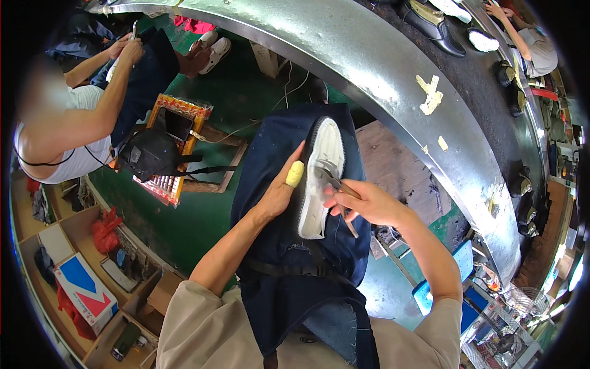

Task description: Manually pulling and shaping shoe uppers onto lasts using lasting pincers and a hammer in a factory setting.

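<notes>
A dark shoe (311,212) lies bottom up on the navy apron (264,147) across my lap, its whitish underside (329,138) facing me and its toe pointing away. My left hand (276,195) grips the shoe along its left side; the thumb wears a yellow wrap (295,174). In my right hand (378,204) are metal pincers (351,192), their handles apart between my fingers. The jaws of the pincers rest over the middle of the shoe's underside. Whether they pinch anything there is too blurred to tell.
A curved metal conveyor edge (393,67) sweeps past ahead and right, with dark shoes (433,27) on its belt. At left a co-worker (74,117) sits by a low stand holding a black bag (147,150). Wooden compartments (67,230) stand lower left; a fan (528,301) lower right.
</notes>
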Tool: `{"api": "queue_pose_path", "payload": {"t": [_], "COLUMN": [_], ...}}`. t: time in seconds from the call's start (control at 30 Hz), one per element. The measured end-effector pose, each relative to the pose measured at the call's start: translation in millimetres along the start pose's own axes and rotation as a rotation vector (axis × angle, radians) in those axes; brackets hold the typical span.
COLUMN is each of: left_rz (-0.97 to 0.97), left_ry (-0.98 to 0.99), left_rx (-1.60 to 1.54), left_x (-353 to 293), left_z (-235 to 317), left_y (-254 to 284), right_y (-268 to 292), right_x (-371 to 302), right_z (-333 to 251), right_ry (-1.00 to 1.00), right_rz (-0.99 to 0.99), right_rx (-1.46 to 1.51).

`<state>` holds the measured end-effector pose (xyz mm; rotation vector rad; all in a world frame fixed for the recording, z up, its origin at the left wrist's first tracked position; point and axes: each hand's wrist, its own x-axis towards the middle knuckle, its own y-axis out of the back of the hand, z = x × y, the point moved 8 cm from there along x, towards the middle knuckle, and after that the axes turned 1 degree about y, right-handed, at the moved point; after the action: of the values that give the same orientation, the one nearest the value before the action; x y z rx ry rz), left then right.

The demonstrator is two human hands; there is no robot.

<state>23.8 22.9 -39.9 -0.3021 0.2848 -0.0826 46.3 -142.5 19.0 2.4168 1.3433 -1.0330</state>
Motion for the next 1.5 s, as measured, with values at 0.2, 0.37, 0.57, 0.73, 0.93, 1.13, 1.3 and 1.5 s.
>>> {"api": "queue_pose_path", "payload": {"t": [0.2, 0.37, 0.57, 0.73, 0.93, 1.13, 1.3, 1.5], "left_rz": [-0.026, 0.008, -0.041, 0.066, -0.026, 0.043, 0.013, -0.040], "left_ry": [-0.035, 0.036, 0.144, 0.092, 0.130, 0.052, 0.018, -0.010], "left_rx": [0.198, 0.026, -0.380, 0.008, 0.521, 0.585, 0.530, 0.482], "left_x": [-1.9, -6.6, -14.7, -13.5, -7.6, -9.6, -16.6, -33.2], "left_z": [2.5, 4.8, -0.4, -8.1, 7.4, 18.9, 14.1, 6.8], "left_y": [-1.2, -1.3, -1.6, 17.3, 19.9, 10.3, -3.1, -4.8], "right_y": [4.1, -19.4, -33.3, -32.7, -22.9, -52.8, -45.9, -65.4], "right_x": [-16.0, -14.1, -6.7, 16.0, -18.9, -15.2, -23.9, -29.6], "right_z": [-43.8, -57.1, -27.0, -5.6, -10.8, -21.2, 26.6, 6.4], "right_ry": [0.275, 0.364, 0.331, 0.069, -0.047, 0.208, -0.290, 0.259], "right_rz": [0.245, 0.320, 0.566, 0.379, 0.197, 0.106, -0.076, 0.066], "right_rx": [-0.866, -1.260, -0.915, -0.247, -0.185, -0.957, -0.075, -0.985]}}
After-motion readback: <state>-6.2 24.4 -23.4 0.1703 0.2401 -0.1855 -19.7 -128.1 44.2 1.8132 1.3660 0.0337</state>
